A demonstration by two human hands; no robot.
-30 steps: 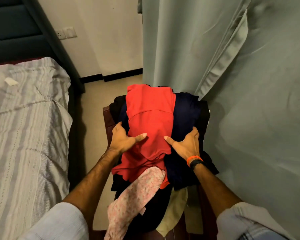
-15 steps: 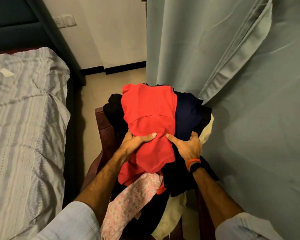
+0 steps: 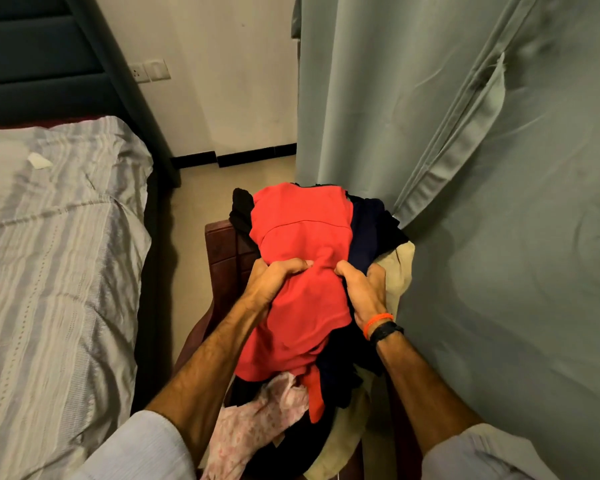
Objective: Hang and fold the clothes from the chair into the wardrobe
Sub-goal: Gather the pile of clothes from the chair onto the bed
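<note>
A heap of clothes sits on a dark red chair in front of me. On top lies a red garment, with navy cloth, a beige piece, black cloth and a pink floral piece under and around it. My left hand grips the pile from the left, its fingers curled into the red garment. My right hand grips it from the right, thumb pressed into the red fabric. The pile looks raised off the seat. No wardrobe is in view.
A bed with a striped grey cover runs along the left, close to the chair. A grey-green curtain hangs right behind and beside the chair. A narrow strip of bare floor lies between bed and chair.
Both hands went from lying flat on the red garment to curling round the pile. The pile has risen, and the chair's arm and back now show.
</note>
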